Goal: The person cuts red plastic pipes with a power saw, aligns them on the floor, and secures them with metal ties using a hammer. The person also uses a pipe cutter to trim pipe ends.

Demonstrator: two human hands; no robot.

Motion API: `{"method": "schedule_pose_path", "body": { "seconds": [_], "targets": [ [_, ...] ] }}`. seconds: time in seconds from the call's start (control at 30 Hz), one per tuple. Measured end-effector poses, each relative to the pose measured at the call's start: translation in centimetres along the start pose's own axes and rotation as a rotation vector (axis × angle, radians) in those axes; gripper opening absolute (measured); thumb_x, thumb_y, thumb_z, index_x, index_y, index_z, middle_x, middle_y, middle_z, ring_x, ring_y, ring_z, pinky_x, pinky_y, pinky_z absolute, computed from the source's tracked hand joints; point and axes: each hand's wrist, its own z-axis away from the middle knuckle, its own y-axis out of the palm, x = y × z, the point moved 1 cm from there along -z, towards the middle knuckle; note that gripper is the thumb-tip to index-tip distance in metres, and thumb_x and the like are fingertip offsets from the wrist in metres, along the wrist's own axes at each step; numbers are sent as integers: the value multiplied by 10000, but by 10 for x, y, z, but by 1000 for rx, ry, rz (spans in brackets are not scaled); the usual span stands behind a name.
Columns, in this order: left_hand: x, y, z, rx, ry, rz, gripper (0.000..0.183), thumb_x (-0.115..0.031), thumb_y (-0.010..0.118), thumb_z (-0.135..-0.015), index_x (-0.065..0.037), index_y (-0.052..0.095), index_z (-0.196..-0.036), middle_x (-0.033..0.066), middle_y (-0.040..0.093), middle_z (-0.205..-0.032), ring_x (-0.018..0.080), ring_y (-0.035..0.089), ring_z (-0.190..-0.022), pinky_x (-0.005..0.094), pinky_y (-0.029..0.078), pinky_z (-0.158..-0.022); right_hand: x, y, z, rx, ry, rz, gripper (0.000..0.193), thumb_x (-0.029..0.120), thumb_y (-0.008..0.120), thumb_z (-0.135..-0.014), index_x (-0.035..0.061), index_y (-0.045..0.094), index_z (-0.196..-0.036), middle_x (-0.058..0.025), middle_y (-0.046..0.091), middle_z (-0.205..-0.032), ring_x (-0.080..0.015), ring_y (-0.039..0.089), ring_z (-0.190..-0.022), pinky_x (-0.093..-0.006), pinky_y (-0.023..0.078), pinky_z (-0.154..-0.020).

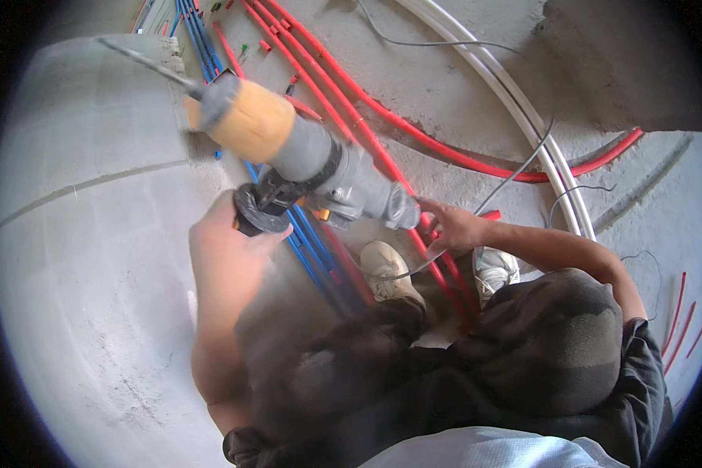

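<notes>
A grey and yellow rotary hammer drill (pixel 257 125) slants across the middle, a little blurred. Its long drill bit (pixel 148 64) points to the upper left, over the grey wall; whether the tip touches the wall I cannot tell. My left hand (pixel 238 242) is wrapped round the black side handle (pixel 259 212), just below the drill's body. At the rear end of the drill, my right hand (pixel 456 226) has its fingers curled about the back grip, which is mostly hidden. A grey cord (pixel 425 265) runs near the right hand.
Red pipes (pixel 359 121) and blue pipes (pixel 197 35) cross the concrete floor (pixel 452 101). White pipes (pixel 515 105) curve at the right. The block wall (pixel 86 249) rises on the left. My shoes (pixel 386 269) stand among the pipes. Thin red rods (pixel 678 316) lie far right.
</notes>
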Motion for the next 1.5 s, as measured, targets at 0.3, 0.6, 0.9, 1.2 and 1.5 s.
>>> {"method": "schedule_pose_path", "body": {
  "seconds": [0.3, 0.6, 0.9, 1.2, 1.5],
  "targets": [
    [-43, 34, -27, 154, 124, 843, 259, -132, 861, -853, -18, 709, -1029, -12, 652, -791, 77, 565, -657, 259, 459, -607, 130, -90, 144, -552, -394, 29, 797, 365, 1014, -718, 36, 647, -1344, -55, 743, -1154, -182, 700, -1055, -386, 560, -957],
    [-44, 251, -54, 870, -304, 1676, 443, -398, 784, -994, -44, 555, -1131, 115, 647, -787, 212, 665, -629, 371, 544, -535, 274, -64, 177, -830, 202, 226, 302, 49, 867, -756, -20, 714, -1008, -59, 718, -849, -132, 670, -691, -292, 553, -637],
    [-29, 241, -77, 856, -502, 1689, 238, -203, 692, -965, -41, 569, -1088, 111, 622, -743, 211, 608, -548, 379, 527, -503, 315, -61, 115, -801, 377, 427, 312, -7, 853, -798, -5, 706, -1073, -70, 747, -893, -146, 702, -723, -308, 589, -674],
    [-5, 238, -100, 791, -562, 1743, 206, -285, 626, -1014, -83, 636, -1051, 79, 644, -719, 204, 621, -539, 347, 509, -495, 350, -61, 40, -743, 563, 774, 502, 202, 914, -779, 25, 685, -1190, -67, 743, -912, -155, 719, -713, -309, 591, -641],
    [16, 240, -115, 850, -500, 1722, 291, -349, 599, -1003, -60, 622, -1025, 108, 636, -667, 229, 611, -487, 358, 490, -477, 365, -53, -7, -579, 698, 1045, 586, 228, 945, -757, 32, 678, -1240, -66, 761, -989, -173, 748, -839, -359, 615, -773]
  ]
}}
